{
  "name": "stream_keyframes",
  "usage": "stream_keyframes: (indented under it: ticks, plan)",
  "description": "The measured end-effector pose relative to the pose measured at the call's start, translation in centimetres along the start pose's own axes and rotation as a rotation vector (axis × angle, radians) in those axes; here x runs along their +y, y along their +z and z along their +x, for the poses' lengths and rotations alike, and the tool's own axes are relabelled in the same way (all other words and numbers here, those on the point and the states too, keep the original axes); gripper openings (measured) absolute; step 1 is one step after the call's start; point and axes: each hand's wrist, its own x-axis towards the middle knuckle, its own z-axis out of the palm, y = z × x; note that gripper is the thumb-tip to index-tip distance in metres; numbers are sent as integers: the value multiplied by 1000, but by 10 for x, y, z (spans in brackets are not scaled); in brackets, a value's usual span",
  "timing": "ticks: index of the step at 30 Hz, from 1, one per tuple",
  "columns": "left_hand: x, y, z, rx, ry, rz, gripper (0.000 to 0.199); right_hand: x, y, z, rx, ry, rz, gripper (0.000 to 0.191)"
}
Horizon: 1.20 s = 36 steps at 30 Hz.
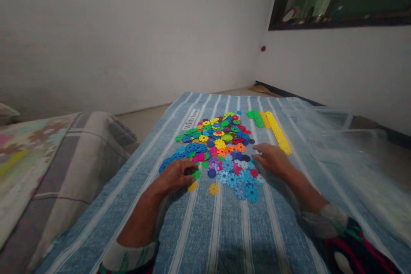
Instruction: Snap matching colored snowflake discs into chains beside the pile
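Note:
A heap of flat, notched plastic discs (220, 142) in many colours lies on a blue-and-white striped cloth (205, 231). My left hand (178, 174) is at the heap's near left edge, its fingers curled by a green disc (196, 174) and a yellow one (192, 186); what its fingertips hold, if anything, is hidden. On the right side my right hand (272, 157) hovers beside the heap, thumb and fingers apart, with nothing visible between them. Light blue discs (247, 184) spread between the hands, and a single yellow disc (213, 189) lies nearer me.
Beyond my right hand are rows of yellow (278, 133), orange and green (257, 118) discs. A clear plastic container (349, 141) stands at the right. Fabric-covered seating (83, 158) is at the left, and a white wall (144, 38) rises behind.

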Motion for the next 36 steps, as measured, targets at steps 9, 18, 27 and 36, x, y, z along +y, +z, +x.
stream_keyframes:
  ticks: [9,18,27,36]
  plan:
    - [-10,-16,-1,453,-4,89,26,-117,28,-5,-83,-670,119,12]
    - [-29,-26,0,578,-192,241,30,-157,56,11,-55,-688,94,37]
    - [-31,-32,-4,592,-353,334,31,-151,57,11,1,-571,77,37]
    - [-36,-35,-3,564,-441,398,30,-161,61,3,-6,-655,100,34]
